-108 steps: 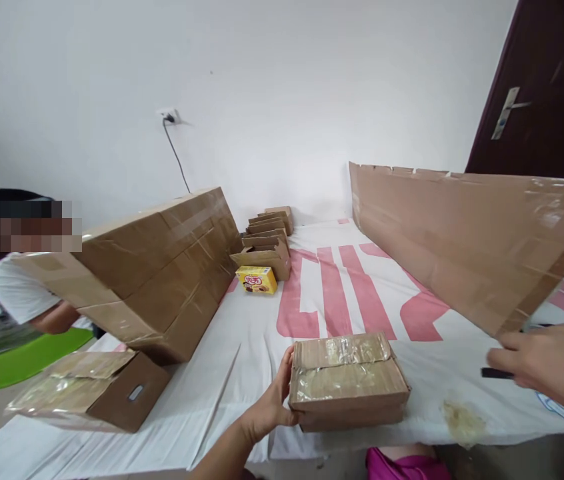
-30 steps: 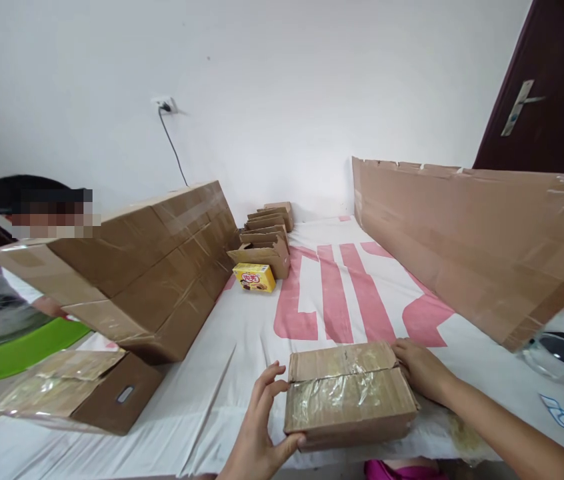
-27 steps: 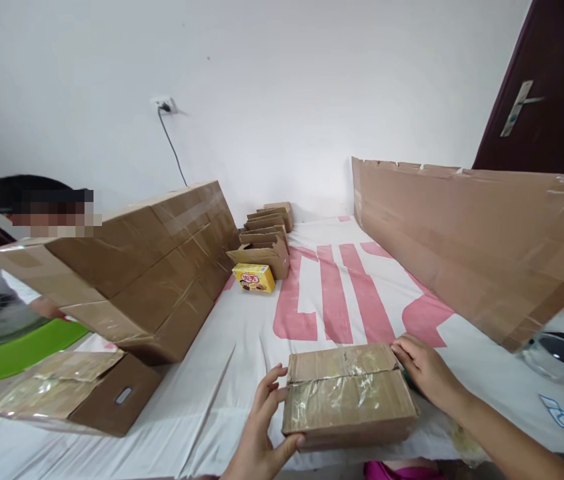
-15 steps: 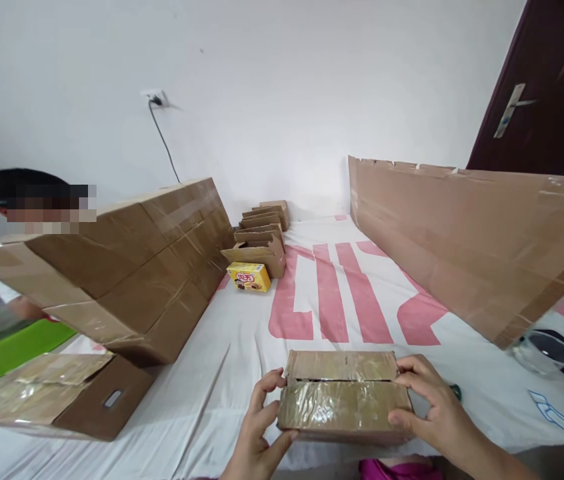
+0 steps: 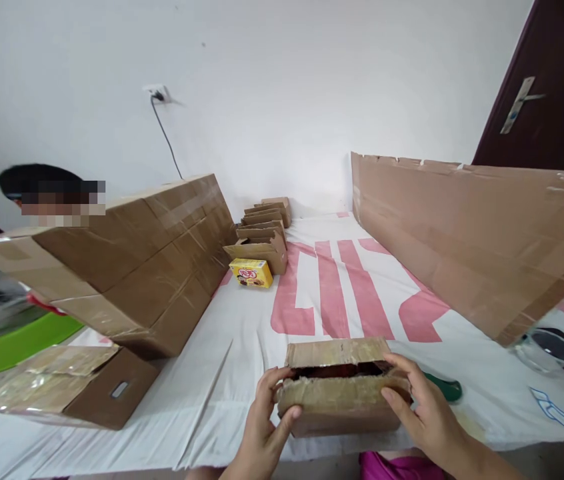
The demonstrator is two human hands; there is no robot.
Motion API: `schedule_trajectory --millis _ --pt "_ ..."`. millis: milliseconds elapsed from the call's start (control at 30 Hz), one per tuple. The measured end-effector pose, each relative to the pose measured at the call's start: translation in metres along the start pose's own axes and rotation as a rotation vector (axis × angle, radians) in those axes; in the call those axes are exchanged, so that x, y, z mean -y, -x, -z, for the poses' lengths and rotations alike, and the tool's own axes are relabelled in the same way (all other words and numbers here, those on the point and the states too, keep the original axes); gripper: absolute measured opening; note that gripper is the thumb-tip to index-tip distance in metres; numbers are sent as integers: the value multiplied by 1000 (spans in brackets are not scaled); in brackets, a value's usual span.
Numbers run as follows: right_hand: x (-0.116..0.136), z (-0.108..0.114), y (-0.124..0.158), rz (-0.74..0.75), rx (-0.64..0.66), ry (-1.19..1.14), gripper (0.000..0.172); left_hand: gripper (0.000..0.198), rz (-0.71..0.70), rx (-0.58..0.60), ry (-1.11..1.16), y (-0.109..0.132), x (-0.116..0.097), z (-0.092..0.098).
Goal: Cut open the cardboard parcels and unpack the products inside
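Note:
A small brown cardboard box [image 5: 342, 417] stands near the front edge of the cloth-covered table, its two top flaps parted. Through the gap its dark interior shows, with something reddish inside that I cannot make out. My left hand [image 5: 267, 417] grips the near flap at the box's left end, thumb on the front and fingers at the opening. At the right end my right hand [image 5: 417, 403] holds the same flap, thumb in front and fingers over the edge. Partly behind my right hand lies a dark green object [image 5: 446, 388].
Large cardboard panels stand on the left [image 5: 162, 267] and right [image 5: 462, 233]. Between them are a yellow box [image 5: 251, 274] and a row of open cartons [image 5: 265, 250]. A taped carton [image 5: 107, 393] sits front left, a clear bowl [image 5: 545, 353] at right. Another person is behind the left panel.
The top flaps have come apart, with the near flap pulled up and toward me, so the box has opened. More of the green object now shows beside my right hand.

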State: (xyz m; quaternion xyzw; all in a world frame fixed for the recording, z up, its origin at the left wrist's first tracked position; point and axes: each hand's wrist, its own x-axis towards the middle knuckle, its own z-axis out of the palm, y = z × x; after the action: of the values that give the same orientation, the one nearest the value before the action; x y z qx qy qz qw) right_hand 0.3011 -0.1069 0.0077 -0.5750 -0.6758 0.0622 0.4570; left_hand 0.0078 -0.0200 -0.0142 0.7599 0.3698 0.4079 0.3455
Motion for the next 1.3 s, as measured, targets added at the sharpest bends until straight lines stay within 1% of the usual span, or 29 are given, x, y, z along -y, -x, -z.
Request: schedule_trajectory --millis 67,133,267,400,567,667,733,833,933,1033,1133,1167,1200,1300 --pt "1 -5 -4 38 -40 58 38 51 74 -19 80 1 3 -5" --pt "2 -7 -8 78 -38 79 34 56 114 -6 131 1 4 -7" --pt "5 -2 -13 133 15 61 30 54 147 2 131 0 1 -6" --pt "6 10 -19 239 16 119 22 50 142 10 125 -2 -2 -5" --pt "13 19 -32 482 121 212 13 47 159 21 133 -4 -6 -4" --pt "18 16 -39 558 148 256 14 46 155 35 129 -5 -8 -3" --pt "21 12 -42 586 193 263 19 45 145 50 128 -5 -9 -2" --pt "23 5 -44 598 219 264 26 46 128 66 121 -5 -9 -1" --pt "23 -2 -43 564 191 273 25 46 115 71 114 -5 -8 0" --pt "23 -6 -43 434 170 227 23 46 121 84 113 -4 -8 0" --pt "26 -1 -48 290 103 129 21 45 134 101 97 -4 -10 2" --pt "27 3 -50 276 118 82 21 45 140 103 94 -3 -11 2" --pt "29 8 -53 278 169 31 19 46 144 105 95 -3 -12 2" --pt "32 23 -61 331 420 -57 9 45 148 103 98 -4 -14 3"
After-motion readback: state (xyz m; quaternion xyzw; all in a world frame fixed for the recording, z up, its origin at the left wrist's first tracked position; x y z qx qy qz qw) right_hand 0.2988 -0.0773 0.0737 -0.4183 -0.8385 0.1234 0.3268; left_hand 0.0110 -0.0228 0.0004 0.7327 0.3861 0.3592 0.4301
